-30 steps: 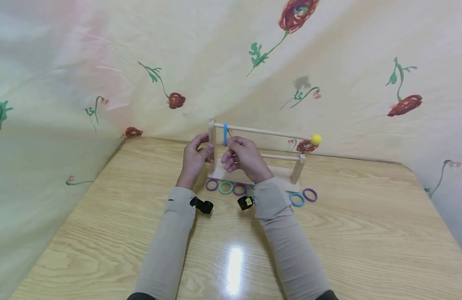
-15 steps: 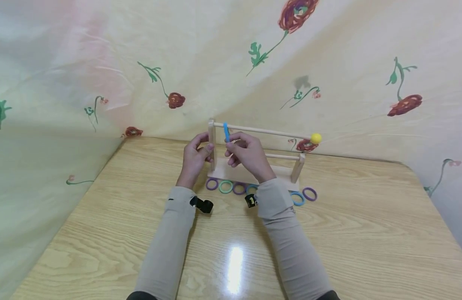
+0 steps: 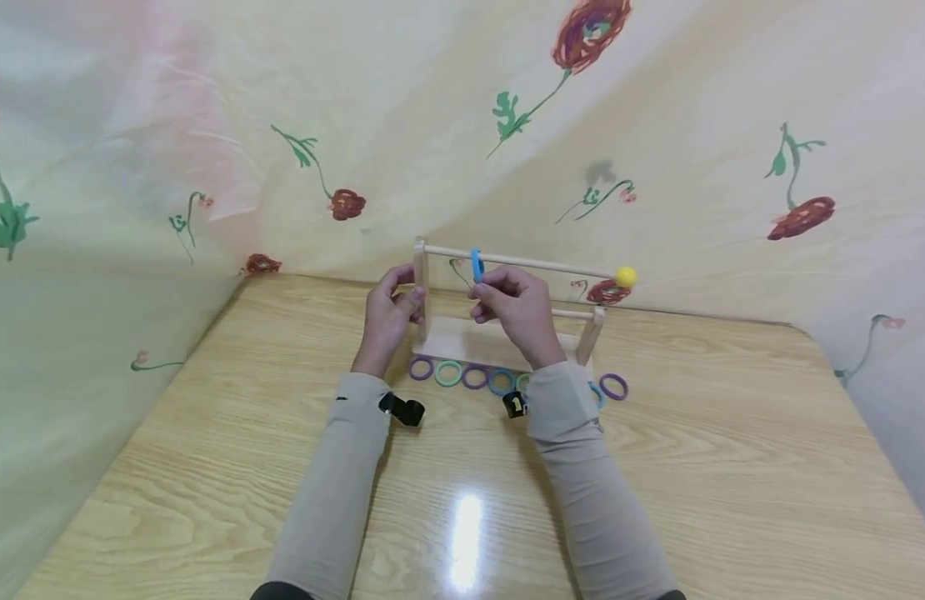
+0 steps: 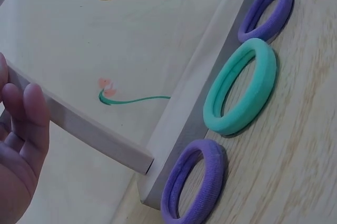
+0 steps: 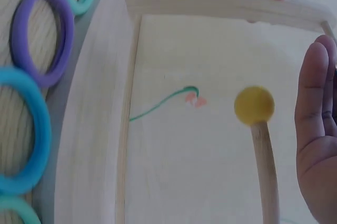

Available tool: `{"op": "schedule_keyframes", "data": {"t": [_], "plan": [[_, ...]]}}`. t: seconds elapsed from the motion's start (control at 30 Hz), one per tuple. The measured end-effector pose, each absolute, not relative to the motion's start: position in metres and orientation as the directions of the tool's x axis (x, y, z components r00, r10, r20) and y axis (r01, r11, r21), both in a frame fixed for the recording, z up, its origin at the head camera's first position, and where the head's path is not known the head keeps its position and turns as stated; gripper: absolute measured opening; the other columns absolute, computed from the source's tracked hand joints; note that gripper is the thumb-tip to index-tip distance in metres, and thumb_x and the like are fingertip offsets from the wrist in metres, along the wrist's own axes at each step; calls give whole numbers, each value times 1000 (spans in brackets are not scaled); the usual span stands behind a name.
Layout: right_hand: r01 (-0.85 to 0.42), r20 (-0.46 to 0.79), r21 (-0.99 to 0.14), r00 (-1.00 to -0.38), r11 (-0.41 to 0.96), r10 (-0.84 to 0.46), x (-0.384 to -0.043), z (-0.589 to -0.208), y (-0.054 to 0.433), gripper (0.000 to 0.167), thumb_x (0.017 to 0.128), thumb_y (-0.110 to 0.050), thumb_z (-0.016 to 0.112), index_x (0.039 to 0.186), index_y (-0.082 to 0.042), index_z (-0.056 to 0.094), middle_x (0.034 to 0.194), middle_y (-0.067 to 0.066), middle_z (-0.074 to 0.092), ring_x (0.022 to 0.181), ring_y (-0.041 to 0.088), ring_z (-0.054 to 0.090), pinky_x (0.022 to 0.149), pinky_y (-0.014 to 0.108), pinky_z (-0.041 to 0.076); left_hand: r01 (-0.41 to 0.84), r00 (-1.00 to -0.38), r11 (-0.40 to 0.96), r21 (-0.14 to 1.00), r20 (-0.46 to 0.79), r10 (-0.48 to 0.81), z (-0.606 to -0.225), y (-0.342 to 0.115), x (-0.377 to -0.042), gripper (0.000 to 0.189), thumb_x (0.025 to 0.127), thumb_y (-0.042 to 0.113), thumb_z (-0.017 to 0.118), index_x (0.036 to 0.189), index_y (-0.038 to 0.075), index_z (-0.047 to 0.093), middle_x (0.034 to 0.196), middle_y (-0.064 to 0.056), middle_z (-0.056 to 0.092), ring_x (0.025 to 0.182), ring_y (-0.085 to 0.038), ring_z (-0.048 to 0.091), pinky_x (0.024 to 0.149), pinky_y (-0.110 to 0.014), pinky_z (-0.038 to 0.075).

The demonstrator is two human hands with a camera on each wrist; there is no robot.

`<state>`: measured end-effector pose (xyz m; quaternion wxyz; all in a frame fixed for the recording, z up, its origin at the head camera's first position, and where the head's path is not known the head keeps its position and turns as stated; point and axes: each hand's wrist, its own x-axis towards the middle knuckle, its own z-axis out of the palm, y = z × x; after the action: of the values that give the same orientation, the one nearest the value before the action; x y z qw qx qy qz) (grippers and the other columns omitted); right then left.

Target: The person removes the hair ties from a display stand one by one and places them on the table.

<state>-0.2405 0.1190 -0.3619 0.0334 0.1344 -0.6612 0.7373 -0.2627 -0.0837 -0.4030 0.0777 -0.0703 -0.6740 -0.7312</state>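
A wooden stand has two horizontal rods on upright posts. My left hand holds its left post, thumb on the near side. A blue hair tie loops around the upper rod, left of its middle. My right hand pinches the lower part of this tie between thumb and fingers. A yellow ball caps the upper rod's right end. In the right wrist view, another yellow ball tips the lower rod; the right hand hides it in the head view.
Along the stand's front edge lie several hair ties, including a purple one, a green one and a blue one. Another purple hair tie lies at the right. Flowered cloth hangs behind the wooden table.
My right hand has moved to the right along the upper rod, and the blue hair tie has slid with it, away from the left post. The left hand stays at the post.
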Motion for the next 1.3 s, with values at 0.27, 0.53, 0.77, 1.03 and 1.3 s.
{"op": "schedule_keyframes", "data": {"t": [0.27,0.53,0.77,1.03,1.3], "plan": [[-219,233,-968,-967,-124,-108,-242,-358,138,9,96,1,67,102,7,66,90,15,71,69,20,69,67,34,62,214,-977,-49,976,213,-23,-399,-79,-263,35,100,7,60,134,-2,55,122,-13,56,75,-15,54,60,-23,52],[-254,263,-958,-963,-132,-54,-242,-355,157,10,95,2,68,101,10,66,86,12,72,68,19,70,66,34,62,211,-977,-46,976,210,-26,-399,-79,-261,36,101,7,59,136,-1,53,125,-13,53,82,-17,56,63,-24,54],[-287,290,-943,-957,-169,6,-240,-355,175,4,95,1,69,97,4,71,84,12,72,66,20,70,64,34,62,212,-977,-30,977,212,-22,-399,-79,-262,36,101,8,59,136,0,54,125,-13,54,81,-17,56,63,-24,54],[-317,310,-927,-948,-200,66,-236,-357,194,16,93,6,69,102,18,64,83,13,72,64,20,70,62,34,62,222,-975,-33,974,222,-23,-400,-78,-261,36,101,8,60,136,0,55,124,-13,55,79,-16,56,62,-24,54],[-313,296,-926,-949,-210,111,-229,-353,212,19,93,8,68,105,21,62,81,13,73,62,20,70,60,33,61,225,-974,-60,972,224,-26,-401,-78,-259,35,100,6,60,135,-1,55,123,-13,56,78,-16,56,60,-24,54]]}}
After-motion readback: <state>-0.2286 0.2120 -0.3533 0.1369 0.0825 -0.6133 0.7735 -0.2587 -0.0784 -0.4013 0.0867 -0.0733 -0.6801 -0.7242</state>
